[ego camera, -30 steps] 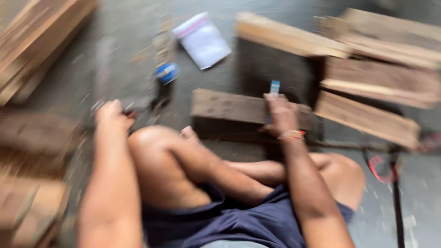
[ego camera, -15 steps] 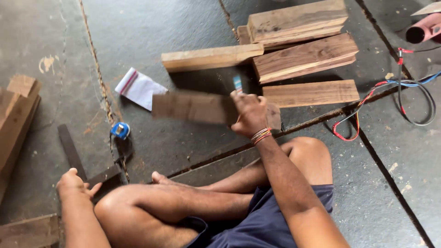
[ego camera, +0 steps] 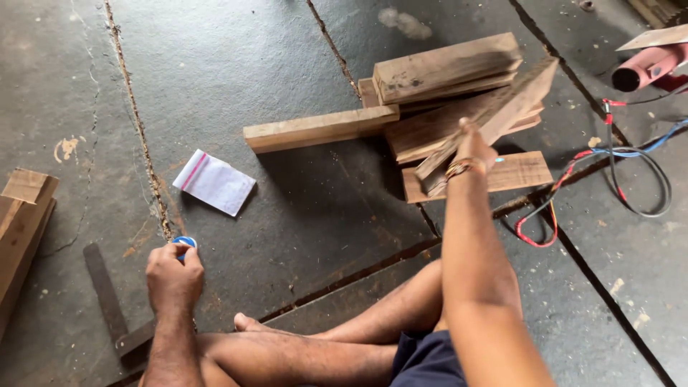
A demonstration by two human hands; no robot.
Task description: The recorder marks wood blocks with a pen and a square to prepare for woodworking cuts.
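My right hand point(ego camera: 474, 147) grips a long wooden plank point(ego camera: 502, 115) and holds it tilted above a pile of wooden planks point(ego camera: 444, 72) on the grey floor. A band sits on that wrist. My left hand point(ego camera: 173, 276) is closed over a small blue tape measure point(ego camera: 184, 242) on the floor, near a dark metal try square point(ego camera: 107, 301). I sit on the floor with bare legs crossed beneath my arms.
A white plastic zip bag point(ego camera: 213, 181) lies on the floor left of the pile. More wood blocks point(ego camera: 21, 222) sit at the left edge. A pink power tool point(ego camera: 648, 67) and red, blue and black cables point(ego camera: 631, 165) lie at the right.
My right hand swung the plank from in front of me up and right toward the pile. My left hand moved from the try square to the blue tape measure.
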